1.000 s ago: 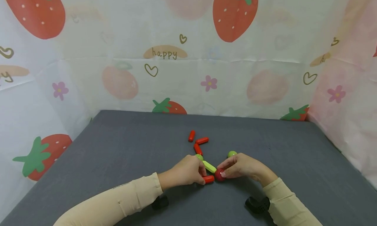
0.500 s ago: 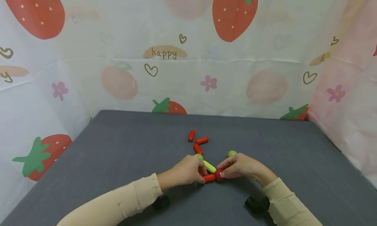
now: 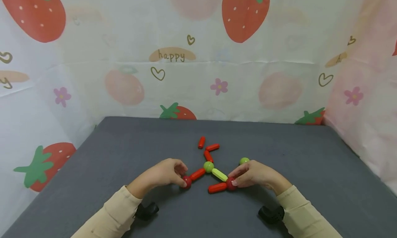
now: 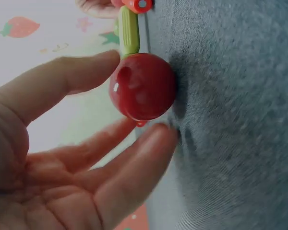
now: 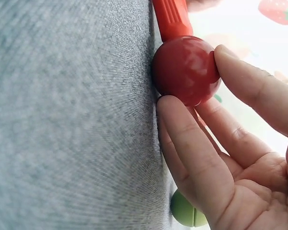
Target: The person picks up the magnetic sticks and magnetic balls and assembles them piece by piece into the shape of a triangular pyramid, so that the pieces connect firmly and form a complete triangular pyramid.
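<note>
In the head view, my right hand pinches a glossy dark red ball between thumb and fingertips on the table. A red rod extends left from this ball, and a yellow-green rod runs from it up to a green ball. From the green ball another red rod slants down-left to a second red ball. My left hand is at that ball, its thumb by one side and its spread fingers loosely around the other, not closed tightly in the left wrist view.
A red rod touches or nearly touches the green ball's far side. Two more red rods, one upright-lying and one slanted, lie beyond. A loose green ball sits behind my right hand. Strawberry-print cloth surrounds the grey table.
My left hand has let go of the red rod beside the right red ball and moved left to the other red ball. The rod has shifted right against its ball; my right hand stays put.
</note>
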### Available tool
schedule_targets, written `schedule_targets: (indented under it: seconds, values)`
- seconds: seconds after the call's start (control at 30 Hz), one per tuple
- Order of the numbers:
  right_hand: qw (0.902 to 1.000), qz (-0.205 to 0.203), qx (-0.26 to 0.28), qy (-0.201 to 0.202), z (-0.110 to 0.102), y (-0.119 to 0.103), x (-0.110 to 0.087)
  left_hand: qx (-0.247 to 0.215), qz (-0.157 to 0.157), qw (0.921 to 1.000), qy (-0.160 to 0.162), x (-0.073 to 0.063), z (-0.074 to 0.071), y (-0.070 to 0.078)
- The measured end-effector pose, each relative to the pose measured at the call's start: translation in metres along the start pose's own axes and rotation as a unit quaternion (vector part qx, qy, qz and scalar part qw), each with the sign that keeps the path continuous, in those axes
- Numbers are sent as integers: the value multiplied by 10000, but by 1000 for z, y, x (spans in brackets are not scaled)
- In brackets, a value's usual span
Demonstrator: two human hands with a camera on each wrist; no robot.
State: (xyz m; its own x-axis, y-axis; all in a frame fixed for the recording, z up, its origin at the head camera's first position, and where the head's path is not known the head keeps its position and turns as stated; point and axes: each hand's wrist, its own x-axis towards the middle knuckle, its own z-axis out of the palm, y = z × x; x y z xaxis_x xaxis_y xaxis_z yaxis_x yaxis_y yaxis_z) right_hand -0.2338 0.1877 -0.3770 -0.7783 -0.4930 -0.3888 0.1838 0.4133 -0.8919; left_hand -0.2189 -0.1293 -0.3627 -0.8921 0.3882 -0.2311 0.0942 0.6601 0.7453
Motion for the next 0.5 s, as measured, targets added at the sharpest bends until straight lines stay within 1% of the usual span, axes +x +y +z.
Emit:
schedule_targets:
  seconds: [0.1, 0.17, 0.33, 0.4, 0.5]
  values:
    - [10000, -32, -4, -13, 0, -1, -1, -227, 77, 9995, -211, 1, 0, -5]
    - [10000, -56, -8, -43, 0, -1, -1, -399, 106, 9987, -292, 1, 1, -7]
    - [10000, -70, -1, -22, 1, 1, -1, -702, 217, 9968, -314, 4, 4, -12]
    - [10000, -83, -8, 7, 1, 2, -1, -729, 263, 9966, -291, 4, 6, -12]
    - [10000, -82, -16, 31, 3, 4, 0, -737, 242, 9967, -252, 2, 9, -12]
